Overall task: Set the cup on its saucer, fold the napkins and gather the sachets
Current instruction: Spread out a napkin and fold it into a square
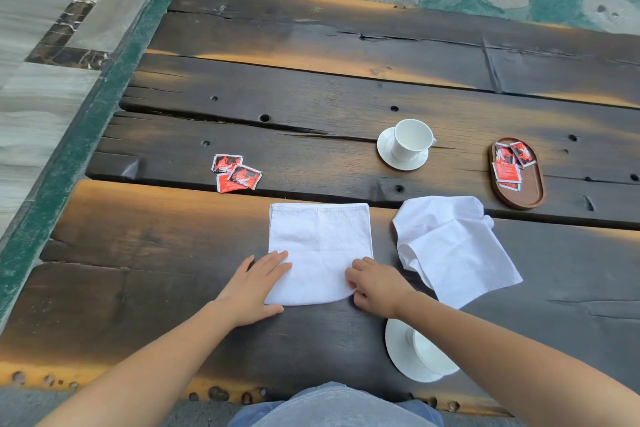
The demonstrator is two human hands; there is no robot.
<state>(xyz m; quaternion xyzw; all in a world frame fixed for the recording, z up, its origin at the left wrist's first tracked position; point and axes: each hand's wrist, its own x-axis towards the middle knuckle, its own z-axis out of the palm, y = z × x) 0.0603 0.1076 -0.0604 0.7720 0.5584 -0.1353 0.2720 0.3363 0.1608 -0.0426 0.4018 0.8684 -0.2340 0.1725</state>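
Note:
A white napkin [320, 243] lies flat and squared in front of me. My left hand [258, 284] presses flat on its near left corner. My right hand [375, 284] pinches its near right corner, which curls up a little. A second white napkin [453, 253] lies rumpled to the right. A white cup [410, 139] stands on its saucer [384, 149] further back. Another cup [431, 354] and saucer [398, 347] sit near the front edge, partly hidden by my right forearm. Three red sachets [235, 173] lie loose at the left. Several more sachets [509, 163] rest in an oval wooden tray [530, 191].
The dark wooden plank table [311, 80] has cracks and holes and stretches far back. Its left edge drops to a green-bordered tiled floor [69, 156]. My lap in blue jeans [332, 406] is at the near edge.

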